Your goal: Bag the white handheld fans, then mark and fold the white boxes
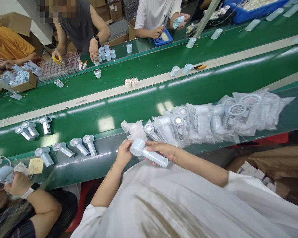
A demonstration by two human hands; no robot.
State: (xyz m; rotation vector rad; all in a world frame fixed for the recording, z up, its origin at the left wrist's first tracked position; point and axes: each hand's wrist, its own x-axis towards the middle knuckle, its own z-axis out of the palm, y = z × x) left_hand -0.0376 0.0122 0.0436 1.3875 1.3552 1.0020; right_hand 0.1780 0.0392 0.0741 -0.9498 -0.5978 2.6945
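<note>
A light blue handheld fan is held in front of my body, its round head to the left and its handle slanting down to the right. My right hand is closed around the handle just below the head. At the left edge of the fan's head, my left hand has its fingers curled against it; some fingertips are hidden. Just behind the head lies a clear bubble bag. To its right, several bagged fans are lined up along the bench edge.
Several unbagged fans lie left on the bench. A green conveyor belt runs beyond, with blue fan housings and orange-handled pliers on the middle rail. A co-worker's hand is at lower left; other people work across the belt.
</note>
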